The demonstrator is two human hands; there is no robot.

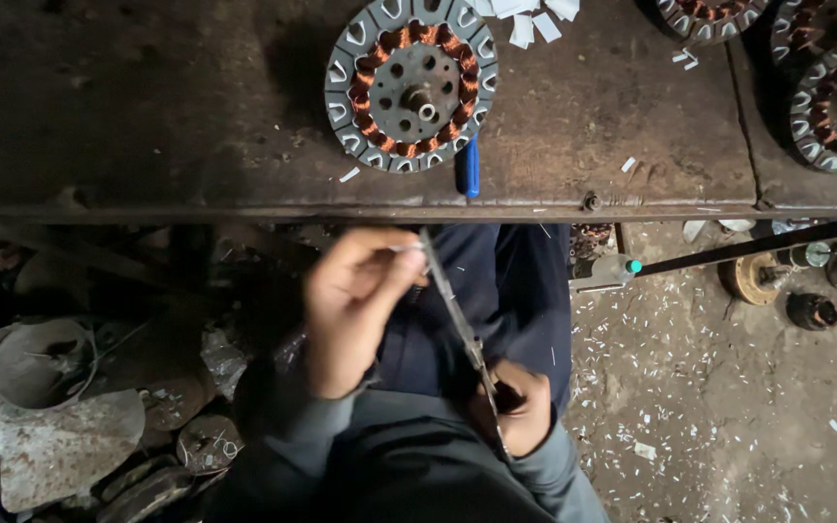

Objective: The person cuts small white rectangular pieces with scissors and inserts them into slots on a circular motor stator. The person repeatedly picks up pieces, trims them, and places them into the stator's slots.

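Note:
My right hand [523,412] is low over my lap, closed on the handles of long metal scissors [457,315]. Their blades slant up and left toward the bench edge. My left hand [353,305] is raised beside the blade tips and pinches a small pale strip [407,250] between thumb and fingers, right at the blades. On the dark metal bench [147,116] above lies a round grey stator [411,84] with copper windings, and a blue-handled tool [470,169] rests just below it.
More wound stators [835,97] sit at the bench's top right. White paper scraps [530,19] lie near the bench's far edge. Paper bits litter the floor [709,387] on the right; a dark rod [758,247] and round metal parts lie there. Scrap metal and a pale bucket [36,363] are piled at left.

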